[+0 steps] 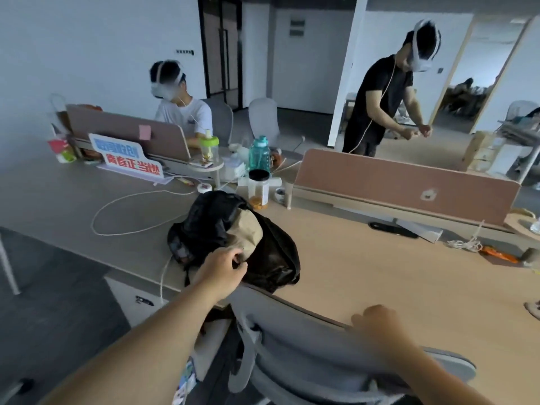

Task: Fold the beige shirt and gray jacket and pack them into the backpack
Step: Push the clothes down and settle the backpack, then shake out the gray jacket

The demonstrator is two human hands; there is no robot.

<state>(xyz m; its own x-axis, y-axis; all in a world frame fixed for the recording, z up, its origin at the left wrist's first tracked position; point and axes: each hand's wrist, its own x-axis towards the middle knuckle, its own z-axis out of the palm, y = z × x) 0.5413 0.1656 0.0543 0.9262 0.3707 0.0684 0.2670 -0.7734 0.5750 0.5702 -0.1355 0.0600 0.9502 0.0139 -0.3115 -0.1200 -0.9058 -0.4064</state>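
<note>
Beige shirt (245, 232) pokes from the backpack (204, 220), mostly hidden; left hand (225, 270) pinches it.

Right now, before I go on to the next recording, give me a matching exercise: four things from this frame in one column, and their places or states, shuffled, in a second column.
Things:
1. beige shirt
2. left hand
3. right hand
4. teal bottle

Places or states:
A. resting on the gray chair, on top of its back
B. standing on the desk behind the black-lidded jar
C. partly stuffed into the black backpack
D. pinching the shirt's edge at the backpack's mouth

Pairs: 1-C, 2-D, 3-A, 4-B
</note>
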